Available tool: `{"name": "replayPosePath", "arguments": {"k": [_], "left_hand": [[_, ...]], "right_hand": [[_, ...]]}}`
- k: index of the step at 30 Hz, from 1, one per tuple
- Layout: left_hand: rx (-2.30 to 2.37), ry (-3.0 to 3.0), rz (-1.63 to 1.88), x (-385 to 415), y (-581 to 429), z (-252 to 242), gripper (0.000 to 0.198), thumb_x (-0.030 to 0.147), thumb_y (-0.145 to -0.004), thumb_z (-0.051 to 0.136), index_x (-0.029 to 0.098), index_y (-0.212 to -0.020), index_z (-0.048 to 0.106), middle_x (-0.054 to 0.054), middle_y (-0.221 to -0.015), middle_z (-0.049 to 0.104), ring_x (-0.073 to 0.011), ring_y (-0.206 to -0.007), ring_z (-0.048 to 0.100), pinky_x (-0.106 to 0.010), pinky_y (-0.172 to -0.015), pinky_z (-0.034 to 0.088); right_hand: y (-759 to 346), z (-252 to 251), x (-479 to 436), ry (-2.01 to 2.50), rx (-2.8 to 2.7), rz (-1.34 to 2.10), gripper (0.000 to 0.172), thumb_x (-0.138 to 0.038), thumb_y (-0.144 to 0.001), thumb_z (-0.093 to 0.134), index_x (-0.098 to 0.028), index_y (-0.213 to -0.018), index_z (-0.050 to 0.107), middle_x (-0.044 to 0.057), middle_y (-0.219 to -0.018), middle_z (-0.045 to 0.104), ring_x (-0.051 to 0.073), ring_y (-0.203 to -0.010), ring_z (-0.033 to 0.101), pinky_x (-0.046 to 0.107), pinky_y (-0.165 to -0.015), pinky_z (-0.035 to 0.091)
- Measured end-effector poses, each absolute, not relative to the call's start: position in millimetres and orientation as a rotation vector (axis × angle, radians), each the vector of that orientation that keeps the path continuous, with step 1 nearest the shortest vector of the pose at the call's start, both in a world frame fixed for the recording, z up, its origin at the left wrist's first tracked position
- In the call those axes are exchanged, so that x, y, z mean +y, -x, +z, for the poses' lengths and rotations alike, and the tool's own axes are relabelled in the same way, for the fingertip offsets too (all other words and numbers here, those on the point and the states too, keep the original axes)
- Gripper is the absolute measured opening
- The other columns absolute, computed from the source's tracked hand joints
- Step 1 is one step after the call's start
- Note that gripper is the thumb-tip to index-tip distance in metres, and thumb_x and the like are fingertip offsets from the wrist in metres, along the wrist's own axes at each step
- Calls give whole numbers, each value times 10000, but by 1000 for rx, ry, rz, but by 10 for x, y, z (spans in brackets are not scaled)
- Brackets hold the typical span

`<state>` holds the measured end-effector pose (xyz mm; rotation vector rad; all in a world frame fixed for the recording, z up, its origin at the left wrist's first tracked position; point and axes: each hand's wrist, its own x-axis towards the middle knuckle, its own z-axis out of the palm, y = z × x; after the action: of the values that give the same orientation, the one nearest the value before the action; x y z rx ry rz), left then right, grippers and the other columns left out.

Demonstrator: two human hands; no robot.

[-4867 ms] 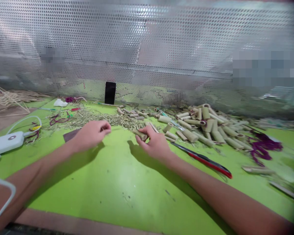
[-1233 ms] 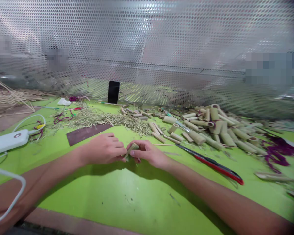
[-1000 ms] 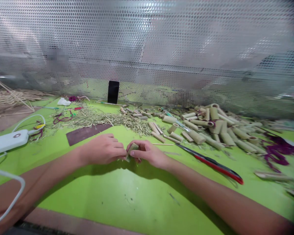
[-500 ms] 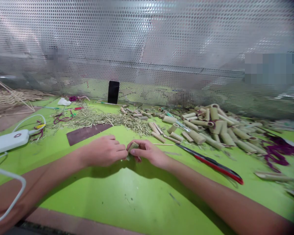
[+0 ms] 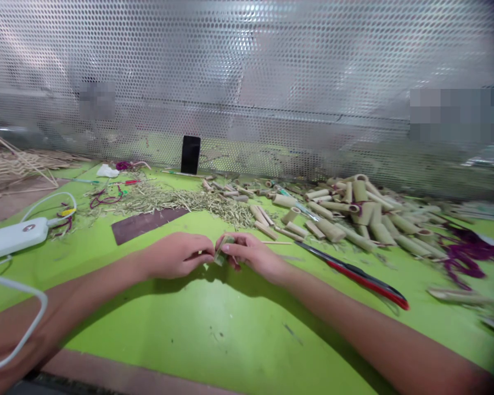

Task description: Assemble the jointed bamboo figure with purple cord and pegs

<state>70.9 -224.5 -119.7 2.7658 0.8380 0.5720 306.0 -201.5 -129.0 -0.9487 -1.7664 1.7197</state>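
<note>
My right hand (image 5: pixel 251 253) grips a small piece of bamboo (image 5: pixel 223 250) between thumb and fingers, over the middle of the green table (image 5: pixel 206 334). Against the piece's left side, my left hand (image 5: pixel 181 255) has its fingertips pinched together; whatever they may hold is too small to make out. A thin stick (image 5: pixel 278 242) lies just behind my right hand. The red and black utility knife (image 5: pixel 362 277) rests to its right, blade towards the hands.
Bamboo tubes (image 5: pixel 360 192) are heaped at the back right, beside purple string (image 5: pixel 469 258). Shavings (image 5: pixel 214 206) and a brown sheet (image 5: pixel 146 225) lie behind my hands. A black phone (image 5: pixel 190 155) stands against the perforated metal screen (image 5: pixel 247 71). A white power bank (image 5: pixel 16 238) with cable sits left.
The bamboo piece has tilted more upright in my right hand. My left hand has turned slightly, opening a gap between its thumb and fingers. The white cable at the left has shifted a little.
</note>
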Motion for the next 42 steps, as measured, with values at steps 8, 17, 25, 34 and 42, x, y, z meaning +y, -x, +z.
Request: {"name": "replayPosePath", "arguments": {"k": [8,17,25,34,42], "left_hand": [[917,-2816,467,-2290,-734,-1137,191,223,-1019,472,175,-925,631,-46,-842,720,-200,-704,658,-313,-637,477],[1045,-3087,381,-2368,-833,-1189,200,223,-1001,438,160,-921,610,-52,-741,674,-198,-563,608,-329,-545,428],[929,-3094,564,-2306,-840,-1262,113,164,-857,541,186,-752,574,-17,-633,641,-175,-547,586,-304,-529,379],[1217,-2955,419,-2043,-608,-1064,177,195,-845,539,202,-670,564,-2,-602,626,-148,-553,563,-263,-531,379],[2258,-2487,374,-1538,446,-916,357,324,-925,417,178,-663,609,-122,-613,643,-273,-629,615,-330,-575,394]], "right_hand": [[-3029,-1302,-2016,977,-1742,1701,376,-526,-839,777,-165,-897,689,-5,-635,624,123,-550,556,282,-543,415],[-3015,-1321,-2006,998,-1733,1683,366,-524,-854,771,-172,-885,677,-11,-635,616,122,-555,555,289,-552,395],[-3019,-1271,-2032,978,-1783,1738,384,-546,-897,717,-172,-856,641,-11,-639,624,115,-549,561,277,-547,404],[-3056,-1271,-2043,908,-1899,1763,415,-588,-895,709,-175,-925,677,14,-709,677,138,-599,614,296,-579,425],[-3062,-1322,-2059,864,-1934,1744,371,-553,-898,710,-194,-975,659,13,-750,668,153,-632,621,308,-587,417]]}}
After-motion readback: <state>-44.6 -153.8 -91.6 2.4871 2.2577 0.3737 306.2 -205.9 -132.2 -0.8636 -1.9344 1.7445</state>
